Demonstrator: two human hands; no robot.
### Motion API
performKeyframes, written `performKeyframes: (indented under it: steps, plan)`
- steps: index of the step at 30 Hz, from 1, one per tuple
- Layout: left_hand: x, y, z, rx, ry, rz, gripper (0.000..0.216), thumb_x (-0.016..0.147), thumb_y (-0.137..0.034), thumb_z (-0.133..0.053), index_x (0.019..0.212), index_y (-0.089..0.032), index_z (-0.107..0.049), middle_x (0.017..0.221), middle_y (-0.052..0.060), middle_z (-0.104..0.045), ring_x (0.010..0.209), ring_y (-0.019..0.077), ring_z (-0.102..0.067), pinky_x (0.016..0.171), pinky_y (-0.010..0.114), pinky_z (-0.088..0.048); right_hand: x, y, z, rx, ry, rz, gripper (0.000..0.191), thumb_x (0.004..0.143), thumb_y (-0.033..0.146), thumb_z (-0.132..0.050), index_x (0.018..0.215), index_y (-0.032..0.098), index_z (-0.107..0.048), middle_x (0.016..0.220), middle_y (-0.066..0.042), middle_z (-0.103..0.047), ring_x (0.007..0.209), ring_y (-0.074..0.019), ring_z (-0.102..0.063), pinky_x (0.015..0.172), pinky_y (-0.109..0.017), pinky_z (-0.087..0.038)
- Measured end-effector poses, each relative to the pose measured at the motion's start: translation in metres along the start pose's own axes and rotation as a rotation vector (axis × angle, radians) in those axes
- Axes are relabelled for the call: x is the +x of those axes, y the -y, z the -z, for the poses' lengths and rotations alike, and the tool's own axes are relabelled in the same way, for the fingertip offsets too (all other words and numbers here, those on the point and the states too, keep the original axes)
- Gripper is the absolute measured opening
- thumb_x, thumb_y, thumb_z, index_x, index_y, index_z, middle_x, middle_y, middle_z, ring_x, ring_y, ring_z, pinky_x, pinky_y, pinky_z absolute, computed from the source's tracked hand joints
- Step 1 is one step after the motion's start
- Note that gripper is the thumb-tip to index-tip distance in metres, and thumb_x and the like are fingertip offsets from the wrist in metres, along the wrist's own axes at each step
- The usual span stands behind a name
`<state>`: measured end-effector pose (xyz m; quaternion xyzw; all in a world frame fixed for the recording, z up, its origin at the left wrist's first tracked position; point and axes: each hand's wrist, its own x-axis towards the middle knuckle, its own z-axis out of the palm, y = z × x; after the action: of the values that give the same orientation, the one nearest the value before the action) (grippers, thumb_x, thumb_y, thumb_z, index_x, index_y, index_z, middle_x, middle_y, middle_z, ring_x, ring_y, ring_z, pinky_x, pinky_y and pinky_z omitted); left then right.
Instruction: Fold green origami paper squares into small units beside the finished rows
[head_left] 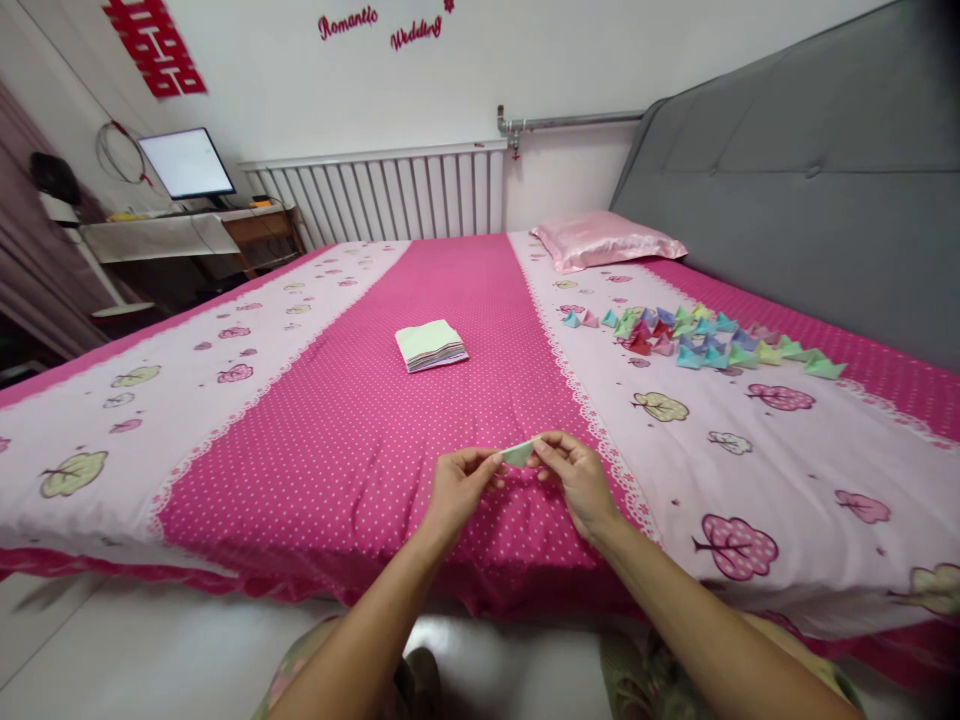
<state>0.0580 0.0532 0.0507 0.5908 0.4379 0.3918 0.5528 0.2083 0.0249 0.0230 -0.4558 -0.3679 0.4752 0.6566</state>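
Note:
Between my two hands is a small piece of pale green folded paper [519,455], roughly triangular with its point down. My left hand [466,482] pinches its left corner between thumb and fingers. The right corner is pinched by my right hand [576,480]. Both hands are just above the near part of the pink dotted bed cover [360,430]. Beyond them lies a stack of square paper sheets [431,345], pale green on top. To the right, several folded paper boats [705,338] in green, blue, red, pink and yellow sit in a cluster.
A pink satin pillow [604,238] rests at the far right, by the grey padded headboard [810,180]. Behind the bed, a white radiator [390,195] runs along the wall. A desk [172,235] with a monitor [187,163] stands at the back left.

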Motion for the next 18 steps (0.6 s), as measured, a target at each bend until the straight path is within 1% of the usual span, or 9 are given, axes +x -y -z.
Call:
performKeyframes:
  steps: [6,11,15,18]
  plan:
    - [0.0005,0.005,0.0016,0.068,-0.028,-0.056,0.023,0.071,-0.031,-0.06,0.075,-0.01,-0.068,0.06,0.004,-0.064,0.051,0.0102,-0.052,0.051,0.021,-0.039,-0.001,-0.0004,-0.0007,0.011,0.008,-0.002,0.018,0.071,0.031,-0.064,0.081,0.017,-0.06,0.068,0.0,-0.061,0.061,-0.0092,-0.058,0.052,-0.017,-0.044]
    - [-0.0004,0.0041,0.0025,0.096,-0.043,-0.086,0.022,0.071,-0.031,-0.06,0.073,-0.012,-0.069,0.059,0.003,-0.064,0.052,0.0106,-0.052,0.05,0.021,-0.038,-0.0014,0.0008,-0.0007,0.006,0.013,-0.009,0.019,0.071,0.03,-0.065,0.083,0.017,-0.059,0.07,0.0,-0.062,0.063,-0.0099,-0.058,0.053,-0.018,-0.045]
    - [-0.0008,0.0024,0.002,0.103,-0.05,-0.083,0.022,0.07,-0.032,-0.06,0.072,-0.012,-0.069,0.058,0.003,-0.064,0.051,0.0111,-0.053,0.05,0.021,-0.039,-0.0032,0.0024,-0.0016,0.012,0.059,-0.007,0.019,0.069,0.029,-0.067,0.082,0.018,-0.059,0.07,0.001,-0.061,0.062,-0.0095,-0.057,0.053,-0.018,-0.044]
    - [-0.0006,0.0035,0.0014,0.098,-0.026,-0.103,0.022,0.07,-0.033,-0.059,0.073,-0.013,-0.069,0.062,0.004,-0.066,0.054,0.0122,-0.055,0.053,0.022,-0.041,-0.0051,0.0035,-0.0037,0.002,0.089,-0.014,0.019,0.066,0.028,-0.069,0.081,0.018,-0.06,0.07,0.002,-0.061,0.061,-0.0086,-0.055,0.054,-0.018,-0.043]
